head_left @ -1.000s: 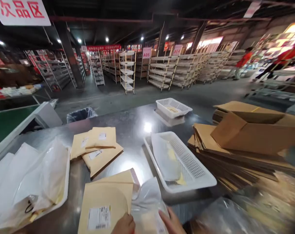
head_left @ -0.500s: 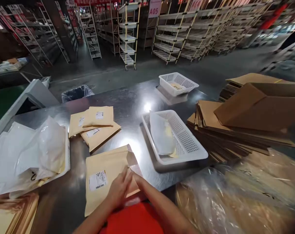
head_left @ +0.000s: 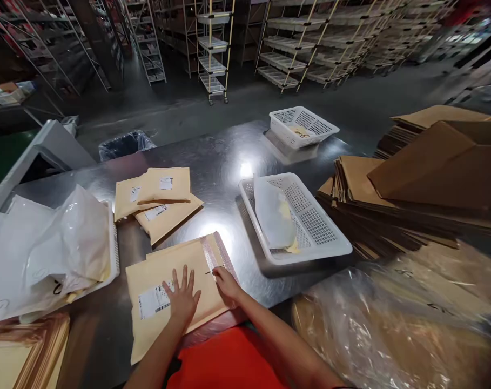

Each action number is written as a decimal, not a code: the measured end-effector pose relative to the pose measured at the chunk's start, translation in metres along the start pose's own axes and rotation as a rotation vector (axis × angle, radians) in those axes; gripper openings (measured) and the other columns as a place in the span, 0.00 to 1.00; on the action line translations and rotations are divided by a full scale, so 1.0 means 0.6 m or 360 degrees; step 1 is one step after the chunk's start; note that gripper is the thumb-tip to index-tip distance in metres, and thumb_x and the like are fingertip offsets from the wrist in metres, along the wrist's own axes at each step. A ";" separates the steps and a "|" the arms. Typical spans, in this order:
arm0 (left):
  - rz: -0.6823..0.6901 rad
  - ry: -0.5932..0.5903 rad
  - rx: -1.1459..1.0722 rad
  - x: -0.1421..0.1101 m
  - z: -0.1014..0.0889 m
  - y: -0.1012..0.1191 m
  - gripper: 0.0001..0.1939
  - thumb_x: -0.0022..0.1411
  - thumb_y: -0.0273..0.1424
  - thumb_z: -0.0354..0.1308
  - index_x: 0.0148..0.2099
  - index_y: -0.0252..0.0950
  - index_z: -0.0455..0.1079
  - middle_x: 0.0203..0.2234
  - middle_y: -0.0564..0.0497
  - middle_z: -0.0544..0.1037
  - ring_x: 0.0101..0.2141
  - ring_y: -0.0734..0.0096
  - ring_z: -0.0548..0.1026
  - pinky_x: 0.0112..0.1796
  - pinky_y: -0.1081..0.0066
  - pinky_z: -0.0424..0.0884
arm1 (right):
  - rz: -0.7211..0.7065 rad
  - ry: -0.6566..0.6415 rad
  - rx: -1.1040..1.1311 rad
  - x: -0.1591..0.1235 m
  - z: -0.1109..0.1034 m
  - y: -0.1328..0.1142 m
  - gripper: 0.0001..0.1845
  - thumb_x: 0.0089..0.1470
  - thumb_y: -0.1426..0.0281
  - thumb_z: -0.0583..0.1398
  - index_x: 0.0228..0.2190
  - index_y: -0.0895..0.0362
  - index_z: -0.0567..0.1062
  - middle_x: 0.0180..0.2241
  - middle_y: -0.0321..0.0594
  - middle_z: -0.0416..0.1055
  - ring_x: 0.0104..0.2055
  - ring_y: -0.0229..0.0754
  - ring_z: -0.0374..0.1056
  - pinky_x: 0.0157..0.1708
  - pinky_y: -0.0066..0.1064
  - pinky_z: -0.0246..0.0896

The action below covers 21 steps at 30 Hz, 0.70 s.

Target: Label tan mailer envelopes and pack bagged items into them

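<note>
A tan padded envelope [head_left: 160, 275] lies flat on the metal table before me, a white barcode label [head_left: 154, 301] on its left part. My left hand [head_left: 182, 300] rests on it, fingers spread, next to the label. At the right end, bubble-lined material shows by the opening [head_left: 213, 254]. There my right hand [head_left: 228, 284] is closed, pinching the envelope's flap edge. A short thin dark line shows at its fingertips; I cannot tell what it is. A second tan edge peeks out behind the envelope.
Labelled padded envelopes [head_left: 164, 186] lie stacked farther back. A white basket [head_left: 326, 254] holds a whitish packet [head_left: 273, 216]; another basket [head_left: 296, 143] stands behind. White bags [head_left: 83, 232] fill a left basket. Flat cardboard [head_left: 358, 178] and plastic-wrapped stock [head_left: 391, 313] are at right.
My hands were together at the envelope's right end. The left has moved left and flattened on the envelope. The flap end now shows more of its lining, and the envelope sits slightly farther left.
</note>
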<state>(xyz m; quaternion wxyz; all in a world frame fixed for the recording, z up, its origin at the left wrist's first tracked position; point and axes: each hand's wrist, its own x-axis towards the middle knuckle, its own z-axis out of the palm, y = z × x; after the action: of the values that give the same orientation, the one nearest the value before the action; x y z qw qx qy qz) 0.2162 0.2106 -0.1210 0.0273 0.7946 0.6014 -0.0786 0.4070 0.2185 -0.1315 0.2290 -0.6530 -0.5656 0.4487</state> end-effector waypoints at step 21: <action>0.0194 -0.0150 -0.0087 0.015 0.013 0.024 0.33 0.64 0.47 0.49 0.68 0.51 0.46 0.69 0.46 0.45 0.68 0.37 0.38 0.55 0.25 0.24 | -0.0277 -0.0347 -0.0980 -0.103 -0.036 0.027 0.04 0.52 0.77 0.62 0.28 0.58 0.78 0.38 0.47 0.74 0.44 0.48 0.68 0.37 0.31 0.62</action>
<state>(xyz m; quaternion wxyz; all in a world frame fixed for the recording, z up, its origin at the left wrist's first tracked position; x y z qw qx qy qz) 0.2316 0.2140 -0.1311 0.0819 0.8241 0.5519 -0.0976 0.4364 0.1606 -0.1137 -0.0034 -0.5888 -0.7495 0.3027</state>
